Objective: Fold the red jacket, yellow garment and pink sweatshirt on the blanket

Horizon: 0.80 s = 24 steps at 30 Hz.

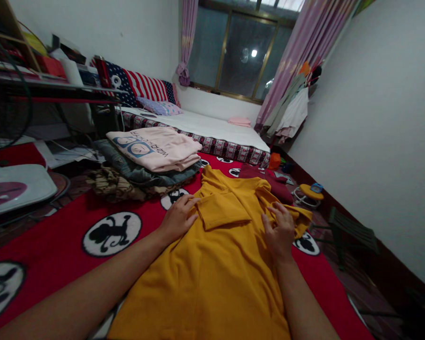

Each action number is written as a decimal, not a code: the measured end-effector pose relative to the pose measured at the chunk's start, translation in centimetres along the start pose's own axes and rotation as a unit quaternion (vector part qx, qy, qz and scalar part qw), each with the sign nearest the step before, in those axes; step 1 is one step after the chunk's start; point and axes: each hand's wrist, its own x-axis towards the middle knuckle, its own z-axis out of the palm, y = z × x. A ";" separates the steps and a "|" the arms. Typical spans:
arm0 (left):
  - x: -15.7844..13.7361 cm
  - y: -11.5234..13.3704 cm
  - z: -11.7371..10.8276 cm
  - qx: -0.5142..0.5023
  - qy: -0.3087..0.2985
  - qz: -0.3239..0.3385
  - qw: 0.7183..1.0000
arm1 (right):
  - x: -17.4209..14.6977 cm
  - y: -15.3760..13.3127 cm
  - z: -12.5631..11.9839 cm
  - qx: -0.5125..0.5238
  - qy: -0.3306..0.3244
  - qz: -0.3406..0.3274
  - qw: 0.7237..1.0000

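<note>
A mustard-yellow long-sleeved top [212, 269] lies spread out in front of me, its neck end away from me. One sleeve is folded across its chest. At the left side, by that sleeve's fold, my left hand [179, 219] rests on the cloth with fingers extended and a little apart. My right hand [280, 229] is over the right side, near the other sleeve, which sticks out to the right. Its fingers are bent but spread, with no cloth visibly gripped.
A red blanket [71, 283] with monkey prints lies underneath. Folded clothes [156, 151] are stacked at the left, and a maroon garment [269, 182] lies beyond the top. A bed [212, 125] stands under the window, a cluttered desk [67, 87] at left, stools [354, 231] at right.
</note>
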 end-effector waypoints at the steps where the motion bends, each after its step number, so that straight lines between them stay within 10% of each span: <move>1: 0.0 -0.1 0.0 0.012 0.015 -0.019 1.000 | 0.0 -0.7 -0.1 0.028 -0.025 -0.020 0.999; 10: -0.1 -0.2 -1.6 0.015 0.000 -0.164 0.986 | -1.4 -6.0 3.2 -0.033 -0.267 -0.061 0.961; 18: -2.0 0.0 -8.0 -0.052 -0.316 -0.212 0.924 | 1.8 -8.6 3.5 -0.165 -0.349 -0.028 0.922; 24: -5.5 2.2 -11.5 -0.156 -0.362 -0.174 0.902 | 5.4 -6.6 4.8 0.159 -0.216 0.258 0.928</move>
